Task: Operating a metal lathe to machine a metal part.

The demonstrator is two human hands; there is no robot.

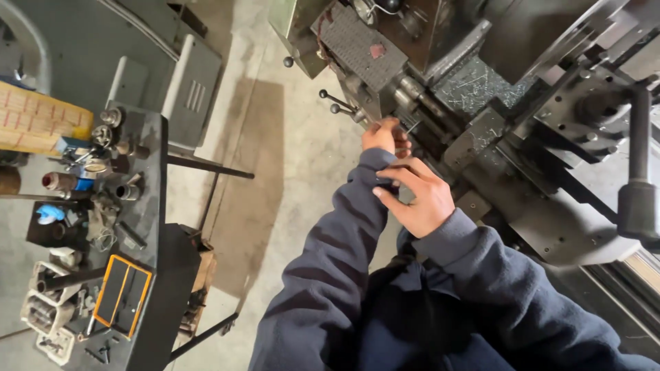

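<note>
I see my left hand [382,136] just above the centre of the frame, reaching in against the front of the lathe [481,89]. Its fingers are curled around something at the machine, with a thin metal pin [411,127] sticking out just beside them; whether they actually grip that pin I cannot tell, since the hand hides the contact. My right hand [419,196] sits just below it, at the centre of the frame, its thumb and fingers pinching the dark blue cuff [375,165] of the left sleeve. Two ball-ended levers [333,102] stick out of the machine just left of the left hand. A large black handle [639,185] hangs at the right edge. At the left of the frame stands a dark work table [148,206] crowded with metal parts and tools, with an orange-edged case [124,294] near its lower end.
</note>
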